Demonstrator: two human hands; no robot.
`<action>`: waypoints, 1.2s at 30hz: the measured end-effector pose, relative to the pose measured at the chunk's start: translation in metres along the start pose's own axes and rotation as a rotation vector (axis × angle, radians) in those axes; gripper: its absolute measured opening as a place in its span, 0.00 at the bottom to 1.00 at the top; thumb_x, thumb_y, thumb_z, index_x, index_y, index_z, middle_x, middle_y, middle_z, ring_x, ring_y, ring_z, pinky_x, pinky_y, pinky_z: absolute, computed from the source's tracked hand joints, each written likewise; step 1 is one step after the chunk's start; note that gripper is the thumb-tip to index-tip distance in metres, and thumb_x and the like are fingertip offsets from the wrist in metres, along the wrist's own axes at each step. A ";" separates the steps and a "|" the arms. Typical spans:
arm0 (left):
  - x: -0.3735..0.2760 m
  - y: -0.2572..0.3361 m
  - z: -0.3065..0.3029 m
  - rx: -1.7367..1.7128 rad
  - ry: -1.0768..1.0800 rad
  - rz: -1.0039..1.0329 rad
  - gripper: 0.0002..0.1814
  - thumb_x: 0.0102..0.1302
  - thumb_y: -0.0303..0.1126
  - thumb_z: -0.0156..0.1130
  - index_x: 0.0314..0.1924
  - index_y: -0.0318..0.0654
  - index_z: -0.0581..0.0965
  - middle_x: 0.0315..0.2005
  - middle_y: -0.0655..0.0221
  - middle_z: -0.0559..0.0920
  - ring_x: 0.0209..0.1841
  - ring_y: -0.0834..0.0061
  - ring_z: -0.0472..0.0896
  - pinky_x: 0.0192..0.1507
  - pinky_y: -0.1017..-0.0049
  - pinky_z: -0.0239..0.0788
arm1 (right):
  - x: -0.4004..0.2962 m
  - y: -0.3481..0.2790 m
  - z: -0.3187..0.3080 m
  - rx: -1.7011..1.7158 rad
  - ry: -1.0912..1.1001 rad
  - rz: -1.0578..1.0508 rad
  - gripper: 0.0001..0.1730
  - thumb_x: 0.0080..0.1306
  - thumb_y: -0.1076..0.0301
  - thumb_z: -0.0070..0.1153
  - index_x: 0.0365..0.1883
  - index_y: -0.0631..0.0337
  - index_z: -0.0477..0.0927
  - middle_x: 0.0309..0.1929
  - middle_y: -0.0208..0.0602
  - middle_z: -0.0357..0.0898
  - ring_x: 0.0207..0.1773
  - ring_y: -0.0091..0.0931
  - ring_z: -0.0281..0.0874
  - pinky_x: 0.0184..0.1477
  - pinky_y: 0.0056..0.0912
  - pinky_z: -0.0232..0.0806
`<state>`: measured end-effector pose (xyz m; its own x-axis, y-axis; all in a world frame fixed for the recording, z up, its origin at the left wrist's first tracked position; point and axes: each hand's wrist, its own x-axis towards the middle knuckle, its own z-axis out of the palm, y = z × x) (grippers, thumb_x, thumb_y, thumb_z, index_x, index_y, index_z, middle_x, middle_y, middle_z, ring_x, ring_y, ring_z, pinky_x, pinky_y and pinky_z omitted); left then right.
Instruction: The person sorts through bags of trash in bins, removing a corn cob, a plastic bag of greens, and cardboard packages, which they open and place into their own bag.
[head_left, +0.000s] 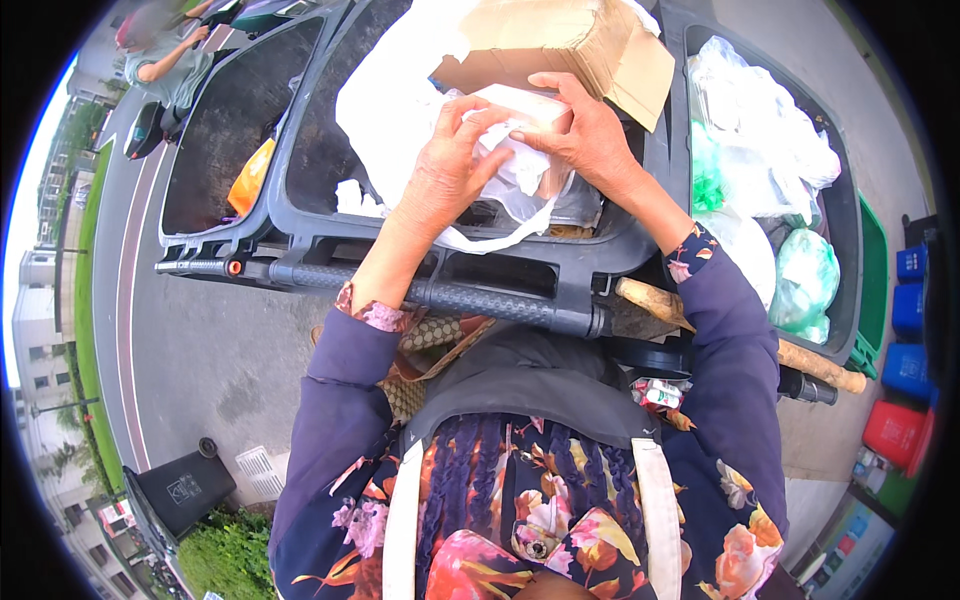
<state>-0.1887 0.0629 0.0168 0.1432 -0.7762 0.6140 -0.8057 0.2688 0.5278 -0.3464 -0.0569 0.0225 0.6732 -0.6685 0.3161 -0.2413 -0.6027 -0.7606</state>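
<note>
My left hand (454, 165) and my right hand (589, 139) are together above an open dark wheeled bin (307, 161). Between them is a small pale box (529, 105), with my right thumb and fingers gripping its right side. Crumpled white wrapping (521, 157), paper or thin plastic, bunches against the box, and the fingers of my left hand pinch it. Just beyond lies an open brown cardboard box (540, 52). A large white plastic bag (390, 97) spreads to the left of it. The contents of the small box are hidden.
The bin's handle bar (487, 300) crosses in front of me. At right, another bin holds tied white bags (757, 127) and a green-tinted bag (806, 277). A wooden pole (821, 365) protrudes below it. A person (169, 67) on a scooter is at upper left.
</note>
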 end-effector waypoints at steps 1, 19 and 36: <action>-0.001 -0.006 -0.001 0.090 -0.032 0.043 0.16 0.51 0.22 0.67 0.41 0.37 0.76 0.33 0.66 0.76 0.36 0.70 0.77 0.33 0.76 0.69 | 0.001 0.005 0.001 0.089 0.014 -0.005 0.27 0.51 0.57 0.68 0.47 0.58 0.75 0.35 0.37 0.80 0.38 0.29 0.80 0.42 0.27 0.69; -0.007 0.005 0.005 -0.394 -0.187 -0.323 0.49 0.52 0.45 0.71 0.67 0.37 0.54 0.60 0.49 0.63 0.60 0.56 0.66 0.61 0.62 0.60 | -0.007 0.024 -0.014 0.526 0.110 0.400 0.27 0.62 0.47 0.57 0.40 0.68 0.79 0.34 0.33 0.79 0.37 0.19 0.73 0.41 0.20 0.64; -0.006 -0.005 0.008 -0.472 -0.257 -0.338 0.62 0.39 0.54 0.76 0.67 0.34 0.50 0.60 0.49 0.62 0.62 0.55 0.64 0.62 0.60 0.58 | 0.006 0.000 -0.023 -0.338 0.145 0.130 0.16 0.66 0.61 0.50 0.49 0.57 0.76 0.33 0.33 0.79 0.34 0.30 0.75 0.35 0.29 0.64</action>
<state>-0.1897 0.0619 0.0054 0.1554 -0.9587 0.2383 -0.3918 0.1616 0.9058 -0.3581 -0.0714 0.0371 0.5219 -0.7886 0.3252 -0.5510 -0.6027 -0.5772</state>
